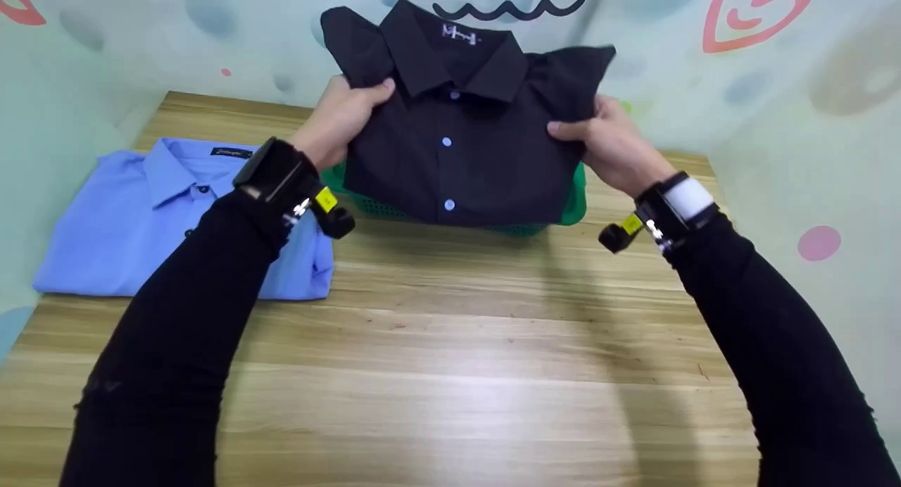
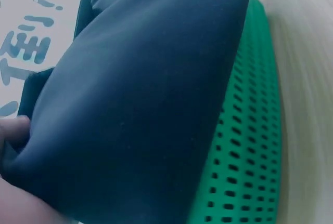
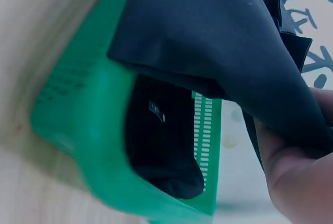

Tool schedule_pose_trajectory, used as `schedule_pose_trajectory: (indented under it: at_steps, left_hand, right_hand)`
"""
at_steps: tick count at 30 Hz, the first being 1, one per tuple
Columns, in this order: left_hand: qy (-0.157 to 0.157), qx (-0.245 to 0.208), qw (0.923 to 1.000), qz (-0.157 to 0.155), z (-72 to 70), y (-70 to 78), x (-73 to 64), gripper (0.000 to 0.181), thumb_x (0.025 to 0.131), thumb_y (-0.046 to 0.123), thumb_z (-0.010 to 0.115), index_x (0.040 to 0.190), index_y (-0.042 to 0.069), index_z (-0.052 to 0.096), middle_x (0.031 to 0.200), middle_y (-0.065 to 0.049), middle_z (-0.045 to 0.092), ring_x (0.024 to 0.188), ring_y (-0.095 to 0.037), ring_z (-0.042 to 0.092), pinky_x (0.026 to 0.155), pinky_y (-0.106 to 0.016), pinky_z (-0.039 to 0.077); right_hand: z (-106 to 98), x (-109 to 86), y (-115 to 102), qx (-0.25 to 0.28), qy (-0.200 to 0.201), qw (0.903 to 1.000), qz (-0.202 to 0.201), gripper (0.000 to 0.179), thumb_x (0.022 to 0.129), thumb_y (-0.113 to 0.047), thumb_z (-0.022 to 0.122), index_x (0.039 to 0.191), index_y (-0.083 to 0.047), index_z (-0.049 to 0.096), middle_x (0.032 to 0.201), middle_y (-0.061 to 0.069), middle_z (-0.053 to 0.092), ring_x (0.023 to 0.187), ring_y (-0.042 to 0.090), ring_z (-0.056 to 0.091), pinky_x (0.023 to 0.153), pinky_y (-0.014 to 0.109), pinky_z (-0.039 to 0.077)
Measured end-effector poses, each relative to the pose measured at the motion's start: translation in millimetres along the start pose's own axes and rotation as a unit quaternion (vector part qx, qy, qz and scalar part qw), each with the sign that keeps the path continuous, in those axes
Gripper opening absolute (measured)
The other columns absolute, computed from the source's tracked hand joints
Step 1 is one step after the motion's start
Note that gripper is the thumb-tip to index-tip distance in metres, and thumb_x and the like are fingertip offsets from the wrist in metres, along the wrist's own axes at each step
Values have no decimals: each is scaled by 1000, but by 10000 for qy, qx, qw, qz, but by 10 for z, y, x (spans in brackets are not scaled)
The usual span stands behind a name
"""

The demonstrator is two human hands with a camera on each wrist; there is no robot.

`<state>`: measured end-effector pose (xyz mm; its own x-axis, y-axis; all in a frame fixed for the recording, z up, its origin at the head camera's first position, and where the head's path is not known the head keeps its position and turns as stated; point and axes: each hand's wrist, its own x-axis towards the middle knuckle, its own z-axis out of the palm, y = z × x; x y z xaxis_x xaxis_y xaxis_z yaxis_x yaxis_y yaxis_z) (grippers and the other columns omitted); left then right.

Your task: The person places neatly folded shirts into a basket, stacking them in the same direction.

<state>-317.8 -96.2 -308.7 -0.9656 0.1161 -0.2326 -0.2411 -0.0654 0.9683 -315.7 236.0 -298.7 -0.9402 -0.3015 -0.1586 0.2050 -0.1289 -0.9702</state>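
Observation:
A folded black shirt (image 1: 486, 156) with a collar and pale buttons is held up between both hands, in front of and over a green basket (image 1: 576, 198). My left hand (image 1: 341, 117) grips its left side, thumb on the front. On the opposite side my right hand (image 1: 616, 142) pinches the shirt below the puffed-out sleeve, thumb in front. The right wrist view shows the shirt (image 3: 197, 31) above the basket's rim (image 3: 106, 156), and another dark garment (image 3: 166, 146) with a small label lies inside. In the left wrist view the shirt hides much of the perforated basket wall (image 2: 242, 156).
A folded light blue shirt (image 1: 105, 226) lies on the wooden table (image 1: 450, 360) at the left, partly behind the left forearm. Walls with printed patterns (image 1: 795, 121) enclose the table at the back and sides.

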Motion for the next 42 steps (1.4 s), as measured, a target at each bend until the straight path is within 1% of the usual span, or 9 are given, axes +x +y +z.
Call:
schedule_pose_trajectory:
  at_steps: [3, 5, 10, 15, 24, 29, 34, 38, 42]
  left_hand:
    - [156, 532, 9982, -232, 27, 34, 69, 42, 102, 29, 53, 136, 7, 43, 127, -5, 54, 107, -15, 56, 89, -26, 44]
    - [194, 691, 9967, -388, 48, 63, 104, 46, 103, 30, 51, 142, 8, 39, 130, -3, 51, 109, -14, 54, 91, -25, 43]
    - [129, 399, 9978, -513, 63, 141, 158, 53, 104, 28, 50, 150, 11, 29, 139, -2, 44, 119, -14, 50, 97, -24, 39]
    - [56, 410, 9981, -449, 98, 149, 226, 51, 104, 28, 50, 148, 11, 32, 141, -3, 45, 123, -15, 49, 99, -24, 38]
    - [106, 1187, 9894, -834, 155, 27, 403, 55, 105, 31, 44, 153, 12, 25, 147, -3, 39, 127, -15, 44, 101, -24, 37]
    - [62, 1586, 9824, -989, 118, -23, 466, 61, 106, 31, 41, 157, 11, 13, 154, -4, 29, 133, -14, 38, 104, -23, 34]
    - [-102, 2045, 9723, -1128, 64, -56, 495, 62, 107, 29, 39, 158, 10, 8, 157, -5, 26, 137, -16, 35, 105, -24, 34]
    - [-175, 2538, 9573, -1373, 25, -85, 511, 62, 108, 29, 36, 158, 9, 6, 160, -6, 21, 141, -18, 29, 108, -26, 32]
    - [-335, 2757, 9447, -1746, 4, -95, 494, 62, 107, 32, 34, 158, 8, 7, 161, -7, 18, 141, -19, 28, 108, -26, 31]
  right_hand:
    - [9, 75, -29, -290, 86, 9994, 192, 42, 90, 9, 64, 129, 4, 48, 127, 20, 54, 109, 30, 58, 84, 35, 52]
    - [14, 113, -35, -438, 125, 9984, 338, 41, 91, 9, 63, 129, 3, 47, 127, 19, 54, 109, 29, 58, 85, 35, 52]
    - [0, 163, -22, -445, 124, 9985, 291, 41, 92, 10, 60, 130, 1, 47, 128, 18, 53, 112, 29, 56, 89, 36, 50]
    - [-73, 169, -16, -346, 322, 9989, 49, 39, 92, 10, 60, 129, 0, 49, 125, 18, 55, 109, 29, 57, 85, 35, 52]
    - [-125, 281, 122, -1147, 818, 9895, 310, 33, 97, 6, 55, 128, -3, 49, 122, 15, 55, 105, 26, 57, 81, 34, 52]
    - [-80, 341, 228, -1742, 1115, 9754, 763, 34, 99, 1, 53, 131, -6, 47, 123, 12, 52, 104, 24, 56, 86, 37, 50]
    - [-29, 363, 260, -2534, 1226, 9513, 1255, 33, 101, -5, 52, 133, -4, 43, 119, 10, 49, 99, 21, 55, 86, 36, 49]
    - [21, 356, 257, -2967, 1168, 9359, 1496, 34, 100, -2, 52, 131, -1, 40, 119, 9, 42, 97, 21, 48, 81, 31, 45]
    - [69, 324, 278, -3470, 1036, 9178, 1627, 44, 101, -2, 50, 141, 4, 34, 132, 13, 38, 100, 22, 45, 81, 29, 41]
